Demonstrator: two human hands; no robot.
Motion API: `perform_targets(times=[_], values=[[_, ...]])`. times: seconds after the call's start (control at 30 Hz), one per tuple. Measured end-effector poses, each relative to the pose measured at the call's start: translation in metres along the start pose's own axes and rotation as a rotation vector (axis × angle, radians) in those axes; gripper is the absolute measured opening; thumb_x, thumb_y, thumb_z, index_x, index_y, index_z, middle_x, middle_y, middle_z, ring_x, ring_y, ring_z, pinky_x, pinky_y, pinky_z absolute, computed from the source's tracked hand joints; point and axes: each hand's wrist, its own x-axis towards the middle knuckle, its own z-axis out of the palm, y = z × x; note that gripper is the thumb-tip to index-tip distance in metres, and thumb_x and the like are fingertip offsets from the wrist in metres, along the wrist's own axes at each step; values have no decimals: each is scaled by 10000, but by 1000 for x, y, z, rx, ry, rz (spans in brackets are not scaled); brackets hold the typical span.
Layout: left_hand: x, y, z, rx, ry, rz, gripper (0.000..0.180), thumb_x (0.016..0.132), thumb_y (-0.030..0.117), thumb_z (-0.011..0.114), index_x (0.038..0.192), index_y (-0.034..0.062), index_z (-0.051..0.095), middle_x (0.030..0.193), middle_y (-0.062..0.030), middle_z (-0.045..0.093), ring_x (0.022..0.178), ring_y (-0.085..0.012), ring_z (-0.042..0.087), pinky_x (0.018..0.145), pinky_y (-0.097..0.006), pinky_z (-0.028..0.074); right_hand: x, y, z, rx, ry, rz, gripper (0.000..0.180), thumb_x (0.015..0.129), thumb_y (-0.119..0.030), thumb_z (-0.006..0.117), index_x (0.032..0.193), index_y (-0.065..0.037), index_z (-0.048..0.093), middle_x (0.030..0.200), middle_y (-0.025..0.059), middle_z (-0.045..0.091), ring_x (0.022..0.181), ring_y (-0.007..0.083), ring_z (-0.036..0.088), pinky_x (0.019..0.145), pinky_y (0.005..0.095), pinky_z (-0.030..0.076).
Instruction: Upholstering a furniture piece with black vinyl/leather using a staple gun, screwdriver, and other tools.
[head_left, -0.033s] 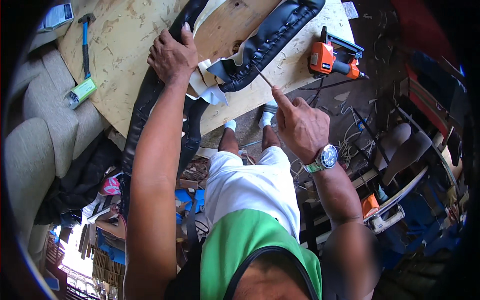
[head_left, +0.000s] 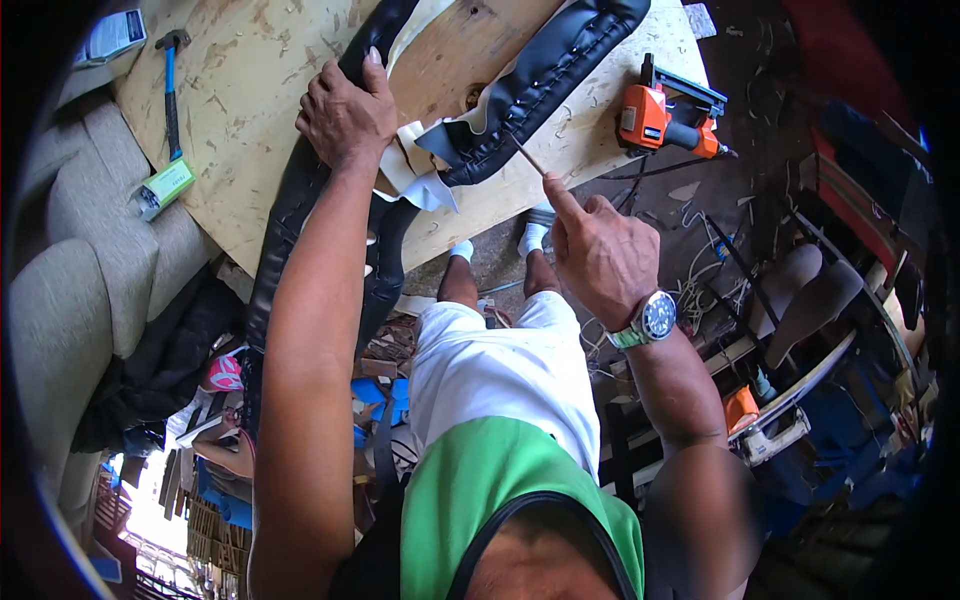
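Note:
A wooden furniture frame (head_left: 470, 50) covered in black leather-like upholstery lies on the plywood table. My left hand (head_left: 347, 118) rests on its black padded rail (head_left: 290, 205), fingers bent over it and thumb pointing away from me. To the right, my right hand (head_left: 605, 250) grips a thin metal-shafted tool (head_left: 530, 157); its handle is hidden in the palm. The forefinger stretches along the shaft, and the tip touches the gathered edge of the black cover (head_left: 495, 150). Loose white lining (head_left: 432, 190) and a cream strip (head_left: 405, 160) hang out at the frame's near corner.
An orange-and-black staple gun (head_left: 645, 118) lies at the right edge of the plywood table (head_left: 240, 110). A blue-handled hammer (head_left: 171, 95) and a green-and-white box (head_left: 168, 185) are at left, beside a grey sofa (head_left: 95, 190). Cords and scraps (head_left: 700, 290) litter the floor at right.

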Motion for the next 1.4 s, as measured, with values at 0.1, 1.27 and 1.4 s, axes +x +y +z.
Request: perform_targets(times=[0.1, 1.27, 1.4], values=[[15, -2, -1, -22, -90, -34, 672, 981, 624, 470, 1331, 61, 581, 1334, -206, 612, 1267, -392, 537, 1065, -569, 355, 19, -19, -39, -43, -164, -4, 527, 949, -249, 602, 1466, -167, 537, 904, 162, 688, 678, 314, 700, 549, 440, 519], [-77, 31, 3, 27, 116, -17, 691, 992, 646, 424, 1300, 63, 631, 1297, -216, 650, 1265, -395, 570, 1076, -542, 395, -56, 105, 179, 401, 467, -202, 463, 983, -228, 651, 1432, -311, 577, 767, 64, 611, 578, 254, 624, 489, 386, 492], [-76, 26, 4, 22, 103, -7, 692, 993, 648, 419, 1307, 67, 628, 1304, -211, 650, 1268, -388, 572, 1075, -544, 398, -52, 100, 176, 382, 467, -167, 464, 983, -231, 651, 1433, -306, 573, 773, 66, 615, 588, 257, 636, 492, 385, 494]])
